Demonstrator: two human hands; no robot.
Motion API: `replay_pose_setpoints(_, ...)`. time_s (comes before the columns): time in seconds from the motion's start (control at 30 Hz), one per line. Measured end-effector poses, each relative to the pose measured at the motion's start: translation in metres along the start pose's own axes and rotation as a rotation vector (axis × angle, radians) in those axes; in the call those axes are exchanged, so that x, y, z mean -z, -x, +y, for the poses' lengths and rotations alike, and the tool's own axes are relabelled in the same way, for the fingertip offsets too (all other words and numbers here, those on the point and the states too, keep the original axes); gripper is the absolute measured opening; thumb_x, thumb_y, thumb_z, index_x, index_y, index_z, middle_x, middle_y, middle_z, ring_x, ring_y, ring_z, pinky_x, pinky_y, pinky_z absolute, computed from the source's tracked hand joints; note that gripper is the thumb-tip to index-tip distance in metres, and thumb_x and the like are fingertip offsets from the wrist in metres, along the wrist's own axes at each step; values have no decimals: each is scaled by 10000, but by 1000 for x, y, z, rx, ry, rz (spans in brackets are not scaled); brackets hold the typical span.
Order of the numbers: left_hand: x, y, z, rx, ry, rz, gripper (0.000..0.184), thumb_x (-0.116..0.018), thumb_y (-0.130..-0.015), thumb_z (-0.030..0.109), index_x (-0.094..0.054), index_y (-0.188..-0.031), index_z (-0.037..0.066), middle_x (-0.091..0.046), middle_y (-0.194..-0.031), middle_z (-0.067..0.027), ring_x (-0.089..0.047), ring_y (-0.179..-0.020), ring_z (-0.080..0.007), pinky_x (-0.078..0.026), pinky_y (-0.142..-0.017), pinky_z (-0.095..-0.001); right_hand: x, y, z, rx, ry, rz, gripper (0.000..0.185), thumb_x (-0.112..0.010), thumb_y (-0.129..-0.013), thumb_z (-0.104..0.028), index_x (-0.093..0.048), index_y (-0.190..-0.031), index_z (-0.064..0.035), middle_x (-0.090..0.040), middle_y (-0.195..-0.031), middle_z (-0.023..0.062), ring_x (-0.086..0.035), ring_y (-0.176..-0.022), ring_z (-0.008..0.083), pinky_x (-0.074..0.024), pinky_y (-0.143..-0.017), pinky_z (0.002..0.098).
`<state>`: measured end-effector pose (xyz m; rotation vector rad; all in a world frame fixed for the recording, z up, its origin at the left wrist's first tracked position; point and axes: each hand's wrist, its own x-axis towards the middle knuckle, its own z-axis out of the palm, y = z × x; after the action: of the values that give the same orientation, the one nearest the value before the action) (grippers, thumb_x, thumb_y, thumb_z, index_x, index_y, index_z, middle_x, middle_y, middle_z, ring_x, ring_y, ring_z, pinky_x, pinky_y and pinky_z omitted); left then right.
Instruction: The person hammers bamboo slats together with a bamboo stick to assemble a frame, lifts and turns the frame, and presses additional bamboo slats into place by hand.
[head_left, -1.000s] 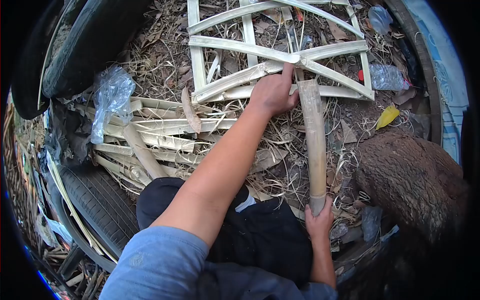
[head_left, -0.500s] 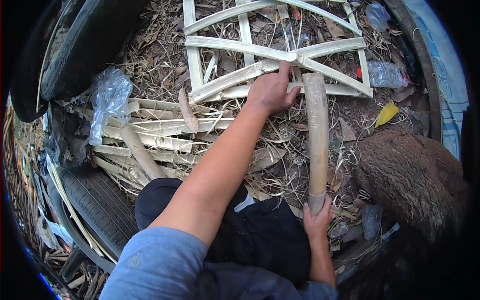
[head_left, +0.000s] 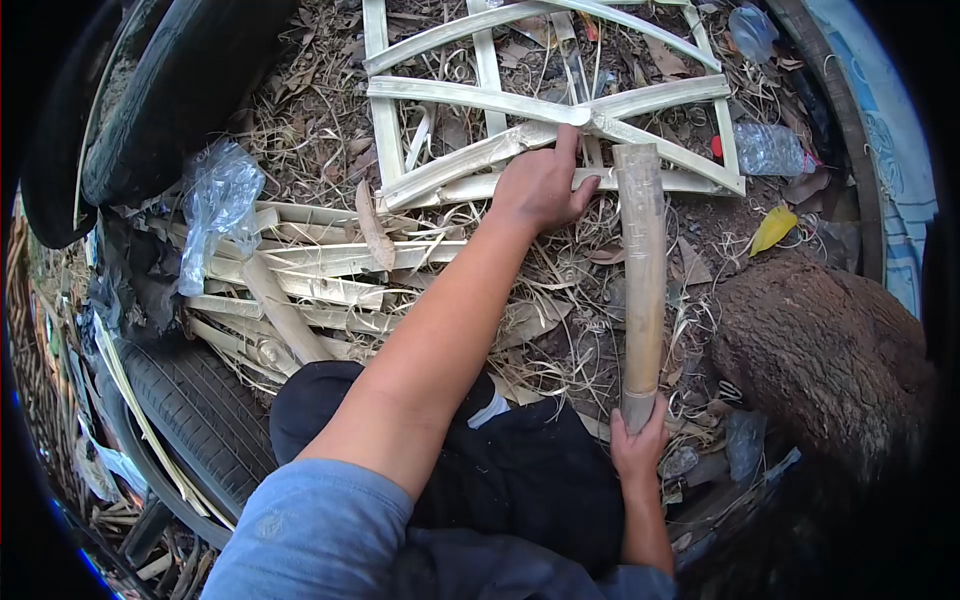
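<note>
A lattice of pale split bamboo strips (head_left: 470,93) lies on the ground at the top, with two strips crossing near its middle. My left hand (head_left: 540,190) holds down the lattice just below that crossing. Its index finger points onto the joint and its thumb sticks out to the right; the other fingers are mostly hidden. In my right hand (head_left: 639,445) is the lower, narrower end of a thick bamboo stick (head_left: 642,270), fingers wrapped round it. The stick's broad end reaches up beside my left thumb, close to the lattice's lower strip.
Split bamboo pieces (head_left: 340,290) lie in a pile at left, near a clear plastic bag (head_left: 222,205) and a tyre (head_left: 195,420). A rough brown stump (head_left: 815,350) stands at right. Beyond it are a yellow leaf (head_left: 772,230) and a plastic bottle (head_left: 770,150). Shavings cover the soil.
The bamboo stick has shifted slightly to the right, with my right hand moving a little along with it. My left hand stays at the crossing.
</note>
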<state>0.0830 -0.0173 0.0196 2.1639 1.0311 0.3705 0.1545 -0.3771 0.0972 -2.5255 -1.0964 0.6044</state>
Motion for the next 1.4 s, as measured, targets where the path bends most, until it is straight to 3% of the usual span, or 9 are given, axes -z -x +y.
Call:
replay_pose_setpoints(0.37,-4,7,-6,30,-7,-19,559,-655,-869,383,-391,-1208,26,-671,-814,-271,-657,-757,-462,-524,-684,-534,1,9,-7,-6,-168,34,584,-738,-773,-141,-442,-1251,18,-665,-906,250,-688,-862,436,-542,-742,457)
replay_pose_setpoints(0.4,-3,8,-6,2,-14,-15,570,-639,-879,365,-369,-1233,9,-672,-793,-255,-658,-738,-448,-527,-671,-525,6,2,-10,-97,71,-77,582,-736,-770,-127,-441,-1248,28,-669,-908,231,-702,-865,400,-546,-757,432)
replay_pose_setpoints(0.53,-4,4,-6,2,-13,14,581,-632,-884,349,-349,-1259,7,-675,-780,-242,-660,-724,-435,-531,-659,-517,8,5,-15,35,-171,105,561,-726,-779,-145,-444,-1241,1,-659,-895,262,-670,-845,465,-532,-730,481)
replay_pose_setpoints(0.63,-8,6,-6,7,-39,-13,579,-633,-885,361,-349,-1255,17,-676,-782,-242,-662,-731,-435,-533,-668,-518,6,1,-2,-100,113,-125,565,-725,-779,-130,-437,-1244,16,-663,-884,246,-689,-849,429,-540,-738,455)
replay_pose_setpoints(0.83,-4,4,-6,26,-44,-46,639,-638,-880,356,-330,-1311,-1,-672,-767,-250,-663,-727,-438,-534,-672,-521,3,6,-8,-3,-181,76,574,-740,-775,-169,-443,-1235,2,-655,-915,287,-648,-842,497,-519,-723,511)
replay_pose_setpoints(0.9,-5,6,-4,-12,-40,-10,632,-636,-880,357,-340,-1305,-7,-671,-760,-248,-662,-716,-436,-534,-665,-519,3,-1,-4,-84,159,-101,559,-736,-772,-130,-440,-1222,21,-667,-911,244,-697,-843,406,-542,-734,443)
replay_pose_setpoints(1.03,0,4,-2,66,-13,-54,554,-670,-864,373,-395,-1197,26,-672,-812,-251,-660,-775,-451,-525,-697,-521,2,10,-9,-35,-280,114,562,-741,-774,-154,-443,-1223,6,-655,-910,266,-666,-846,470,-528,-742,485)
replay_pose_setpoints(1.17,-4,6,0,26,9,-33,545,-663,-870,375,-393,-1196,31,-671,-827,-254,-660,-781,-447,-522,-699,-523,1,6,1,-95,6,-64,564,-734,-770,-109,-432,-1228,22,-664,-895,228,-700,-861,382,-543,-747,419)
replay_pose_setpoints(1.4,-4,6,-1,-13,-27,-8,614,-630,-880,366,-351,-1279,-8,-673,-760,-242,-662,-699,-426,-538,-652,-509,1,9,-6,-35,-107,38,571,-734,-782,-162,-442,-1244,1,-652,-933,266,-663,-854,470,-527,-740,481)
